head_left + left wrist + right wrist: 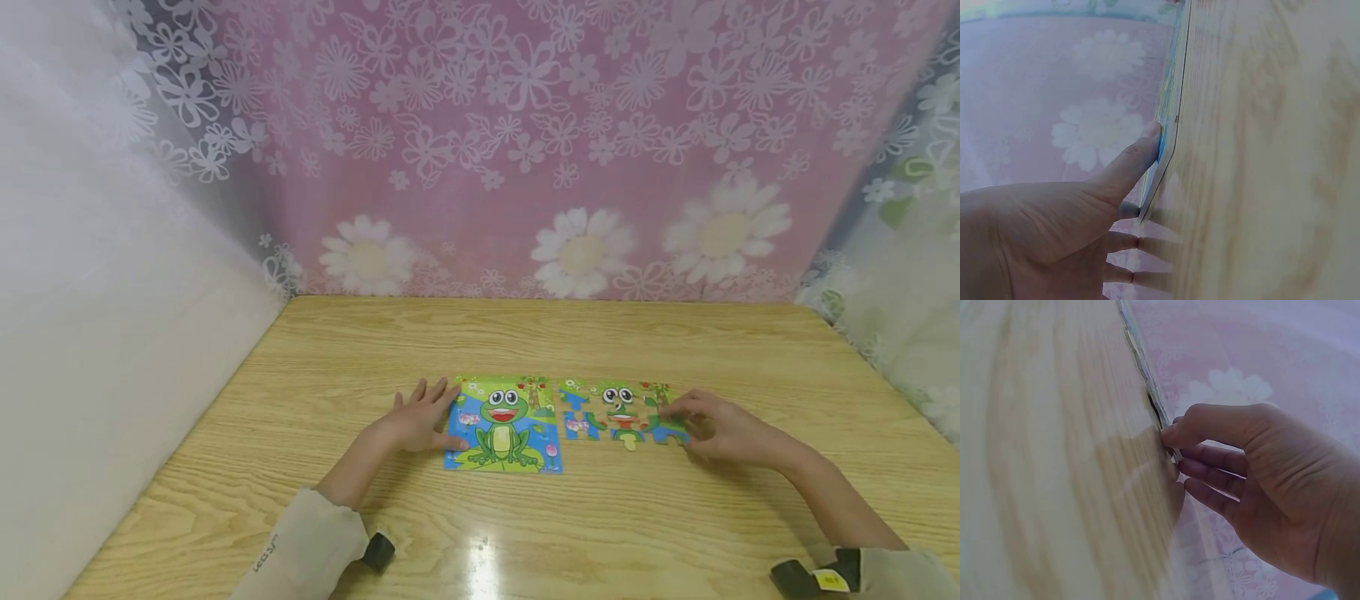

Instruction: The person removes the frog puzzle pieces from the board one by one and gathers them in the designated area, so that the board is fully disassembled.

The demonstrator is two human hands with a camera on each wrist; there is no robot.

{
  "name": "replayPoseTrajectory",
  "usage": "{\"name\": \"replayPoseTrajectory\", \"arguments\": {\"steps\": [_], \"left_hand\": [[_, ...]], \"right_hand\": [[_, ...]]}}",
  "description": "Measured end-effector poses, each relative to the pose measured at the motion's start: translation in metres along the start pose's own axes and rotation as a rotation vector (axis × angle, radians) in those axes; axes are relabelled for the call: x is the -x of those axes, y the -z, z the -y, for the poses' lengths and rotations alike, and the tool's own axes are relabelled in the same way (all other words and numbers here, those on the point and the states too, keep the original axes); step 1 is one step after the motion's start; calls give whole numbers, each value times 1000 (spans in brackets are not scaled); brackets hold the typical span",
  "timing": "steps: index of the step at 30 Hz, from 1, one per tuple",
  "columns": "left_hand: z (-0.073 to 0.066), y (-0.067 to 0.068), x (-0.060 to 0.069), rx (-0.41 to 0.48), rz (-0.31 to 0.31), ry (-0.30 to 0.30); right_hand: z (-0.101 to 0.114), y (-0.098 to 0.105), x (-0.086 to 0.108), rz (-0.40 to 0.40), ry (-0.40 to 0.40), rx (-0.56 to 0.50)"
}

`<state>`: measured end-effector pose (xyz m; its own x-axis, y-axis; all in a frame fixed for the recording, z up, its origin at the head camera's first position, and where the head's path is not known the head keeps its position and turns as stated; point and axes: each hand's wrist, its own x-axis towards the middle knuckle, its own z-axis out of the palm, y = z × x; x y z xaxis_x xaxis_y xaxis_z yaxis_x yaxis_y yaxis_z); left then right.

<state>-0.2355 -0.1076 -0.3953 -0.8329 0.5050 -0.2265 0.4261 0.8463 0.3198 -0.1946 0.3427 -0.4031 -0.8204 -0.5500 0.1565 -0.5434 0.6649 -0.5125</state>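
Note:
A frog picture board (498, 429) lies flat on the table, whole and with a bright green frog on blue. My left hand (418, 419) is at its left side, fingers spread and thumb resting on its lower left corner. To the right lies a partly assembled jigsaw puzzle (618, 417) of the same frog, with eyes, mouth and upper belly showing. My right hand (723, 427) is at its right edge, its bent thumb and fingers pinching a blue-green puzzle piece (667, 433). In the right wrist view the fingertips (1169, 434) partly hide that piece.
The wooden table (480, 517) reaches back to a pink flowered curtain (525, 167). A pale cloth (127, 250) borders the left side, and another flowered cloth (900, 292) the right. Dark wrist cameras sit near both sleeves.

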Motion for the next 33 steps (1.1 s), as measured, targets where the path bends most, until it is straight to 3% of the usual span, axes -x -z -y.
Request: {"name": "replayPoseTrajectory", "arguments": {"steps": [10, 15, 33], "left_hand": [[0, 0, 0, 5, 2, 3], [0, 1, 0, 2, -2, -6], [1, 0, 0, 12, 5, -1]], "right_hand": [[-2, 2, 1, 29, -48, -42], [-1, 2, 2, 20, -50, -13], [-1, 3, 4, 31, 17, -27]]}}
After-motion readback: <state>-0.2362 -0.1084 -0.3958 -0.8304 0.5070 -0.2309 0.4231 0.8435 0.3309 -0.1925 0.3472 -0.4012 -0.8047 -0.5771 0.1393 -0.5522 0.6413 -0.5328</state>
